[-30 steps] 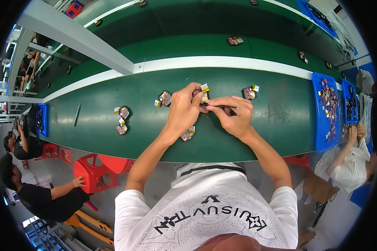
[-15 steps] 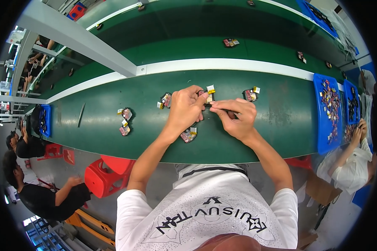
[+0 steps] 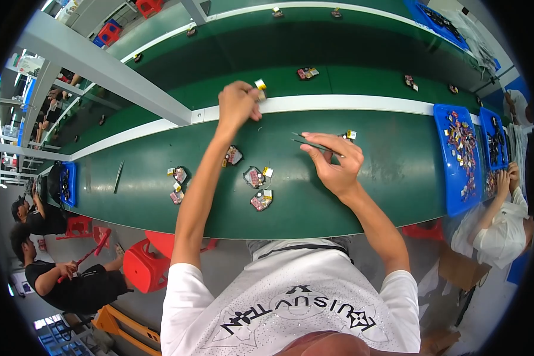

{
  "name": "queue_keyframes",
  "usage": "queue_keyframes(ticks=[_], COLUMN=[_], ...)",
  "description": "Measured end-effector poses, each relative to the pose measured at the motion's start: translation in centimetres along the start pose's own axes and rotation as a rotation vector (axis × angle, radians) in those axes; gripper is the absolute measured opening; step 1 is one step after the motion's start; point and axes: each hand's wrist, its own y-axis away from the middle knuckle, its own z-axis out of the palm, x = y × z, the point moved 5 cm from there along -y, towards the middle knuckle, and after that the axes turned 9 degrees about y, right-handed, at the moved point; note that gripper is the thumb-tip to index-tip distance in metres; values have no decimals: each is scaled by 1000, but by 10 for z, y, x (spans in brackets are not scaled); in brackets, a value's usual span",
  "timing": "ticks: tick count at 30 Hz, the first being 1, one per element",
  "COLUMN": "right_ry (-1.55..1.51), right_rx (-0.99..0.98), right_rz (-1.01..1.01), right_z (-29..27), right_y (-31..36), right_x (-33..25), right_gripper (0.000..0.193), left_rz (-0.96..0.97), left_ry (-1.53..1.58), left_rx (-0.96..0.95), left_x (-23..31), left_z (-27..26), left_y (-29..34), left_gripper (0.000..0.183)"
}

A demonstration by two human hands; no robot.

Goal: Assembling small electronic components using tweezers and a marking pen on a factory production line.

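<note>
My left hand (image 3: 237,108) reaches out over the white rail at the bench's far side. It grips a small electronic assembly with a silver and yellow piece (image 3: 260,85), mostly hidden by the fingers. My right hand (image 3: 339,161) holds dark tweezers (image 3: 307,143) above the green bench, tips pointing left and apart with nothing between them. Between my arms lie a dark-rimmed assembly with a red board (image 3: 254,177) and a similar assembly (image 3: 261,200) just below it. Another assembly (image 3: 234,155) sits beside my left forearm. A further one (image 3: 350,136) is partly hidden behind my right hand.
Two more assemblies (image 3: 179,174) lie left of my left forearm, with a second pair of tweezers (image 3: 118,177) farther left. Beyond the white rail (image 3: 362,103), assemblies (image 3: 307,73) rest on a green belt. Blue trays (image 3: 455,204) hold parts at the right. Co-workers sit at both sides.
My left hand has moved forward and left, carrying an assembly from the bench to above the rail. My right hand stays near its place with the tweezers. The assemblies on the belt have shifted left.
</note>
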Motion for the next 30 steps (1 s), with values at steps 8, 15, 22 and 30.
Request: queue_keyframes(ticks=[8, 15, 22, 30], right_ry=[-6, -63, -77, -362], right_rx=[-29, -63, -91, -111], right_rz=[-4, 26, 24, 500], right_z=[-5, 2, 6, 0], right_y=[3, 8, 8, 3], right_x=[6, 8, 1, 26], right_gripper=[16, 15, 14, 12], left_rz=[149, 57, 87, -20], left_ry=[-980, -239, -426, 22], left_rx=[222, -72, -12, -89], left_x=[7, 14, -12, 28], left_z=[-27, 50, 77, 53], left_y=[-70, -70, -85, -6], left_gripper=[54, 34, 27, 18])
